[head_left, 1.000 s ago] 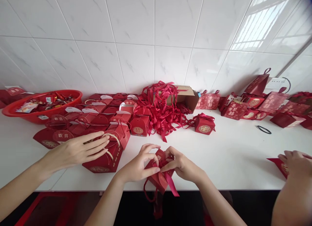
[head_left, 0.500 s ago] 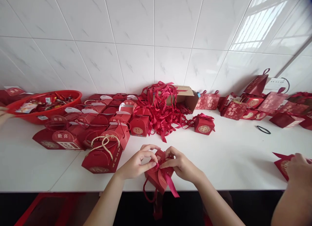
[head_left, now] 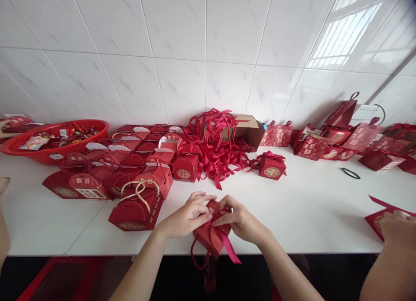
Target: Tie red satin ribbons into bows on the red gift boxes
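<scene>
Packing workroom: tiled wall [head_left: 182, 32], long table [head_left: 308, 210], gift boxes [head_left: 134, 211], ribbon heap [head_left: 221, 151].

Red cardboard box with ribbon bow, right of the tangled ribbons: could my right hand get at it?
Probably yes: only white tabletop lies between your right hand and that box, though the hand is busy with shiny red ribbon.

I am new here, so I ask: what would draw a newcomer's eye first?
Probably first comes the heap of red ribbon at the middle back, over and before a cardboard box. Left of it crowd red gift boxes, with a red basin of small packets farther left. Nearest, the left hand and right hand are at a crimson ribbon on one small box.
</scene>
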{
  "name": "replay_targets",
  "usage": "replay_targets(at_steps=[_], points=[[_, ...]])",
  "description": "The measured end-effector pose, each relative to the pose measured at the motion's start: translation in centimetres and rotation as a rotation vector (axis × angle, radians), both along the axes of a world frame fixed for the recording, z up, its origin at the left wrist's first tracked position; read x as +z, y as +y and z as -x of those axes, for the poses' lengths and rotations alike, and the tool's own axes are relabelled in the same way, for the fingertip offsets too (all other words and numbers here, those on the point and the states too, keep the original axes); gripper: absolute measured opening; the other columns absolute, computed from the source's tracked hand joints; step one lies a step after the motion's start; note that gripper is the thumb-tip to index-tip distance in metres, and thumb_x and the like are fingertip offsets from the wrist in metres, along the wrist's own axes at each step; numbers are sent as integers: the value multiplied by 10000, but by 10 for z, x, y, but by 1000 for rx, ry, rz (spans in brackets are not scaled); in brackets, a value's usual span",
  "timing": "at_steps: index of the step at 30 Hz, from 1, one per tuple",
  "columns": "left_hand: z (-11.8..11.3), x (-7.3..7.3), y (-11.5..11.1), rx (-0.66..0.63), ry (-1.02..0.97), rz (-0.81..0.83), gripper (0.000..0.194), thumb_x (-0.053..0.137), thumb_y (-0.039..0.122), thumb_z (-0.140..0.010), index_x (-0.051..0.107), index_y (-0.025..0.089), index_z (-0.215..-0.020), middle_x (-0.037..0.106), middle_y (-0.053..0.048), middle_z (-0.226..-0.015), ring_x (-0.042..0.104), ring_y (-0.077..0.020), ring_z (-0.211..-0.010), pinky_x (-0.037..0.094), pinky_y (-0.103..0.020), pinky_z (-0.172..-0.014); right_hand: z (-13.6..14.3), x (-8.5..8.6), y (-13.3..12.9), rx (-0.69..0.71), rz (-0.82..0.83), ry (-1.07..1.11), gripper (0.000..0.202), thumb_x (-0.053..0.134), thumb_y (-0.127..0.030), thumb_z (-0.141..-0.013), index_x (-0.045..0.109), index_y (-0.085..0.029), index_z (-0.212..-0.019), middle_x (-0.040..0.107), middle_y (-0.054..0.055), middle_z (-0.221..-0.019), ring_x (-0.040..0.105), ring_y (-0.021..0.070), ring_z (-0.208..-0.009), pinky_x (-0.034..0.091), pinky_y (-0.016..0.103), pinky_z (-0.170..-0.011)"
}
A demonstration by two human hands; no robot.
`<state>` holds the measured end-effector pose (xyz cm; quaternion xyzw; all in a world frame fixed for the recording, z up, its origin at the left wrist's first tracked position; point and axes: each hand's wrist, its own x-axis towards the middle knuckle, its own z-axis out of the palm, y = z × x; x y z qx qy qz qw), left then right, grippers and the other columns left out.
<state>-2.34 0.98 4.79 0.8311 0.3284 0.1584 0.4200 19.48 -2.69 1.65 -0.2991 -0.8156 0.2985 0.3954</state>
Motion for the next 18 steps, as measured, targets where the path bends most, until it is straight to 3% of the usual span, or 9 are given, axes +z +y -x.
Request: replay_targets(at_steps=[3,8,12,18], points=[[-2,-2,-1,12,-36,27,332,488,388,-893,619,219,-639,481,-11,-1386,211,-256,-1382,263,-462,-1105,0,-1,0,-7,4,-3,412,430,-9,-862,742,-268,-938,461,50,-939,533,136,-845,539,268,-702],[3,-3,1,47,-203,111,256,469,375,-905,647,226,-799,493,-57,-1350,375,-234,-1311,295,-401,-1100,-1,-7,0,-4,55,2,439,396,-17,-882,730,-281,-986,445,45,-934,524,119,-801,540,216,-608],[5,-6,3,54,-185,75,146,543,351,-869,603,232,-810,490,-48,-1335,366,-224,-1315,260,-380,-1115,-1,-7,-1,1,73,6,454,382,-12,-881,729,-283,-992,444,50,-958,527,127,-830,552,222,-617],[-3,-11,3,116,-159,18,199,527,391,-876,560,220,-782,503,-57,-1306,377,-208,-1299,281,-387,-1103,0,-4,-1,10,76,26,432,387,-22,-885,732,-266,-973,443,48,-951,525,115,-798,545,205,-591]])
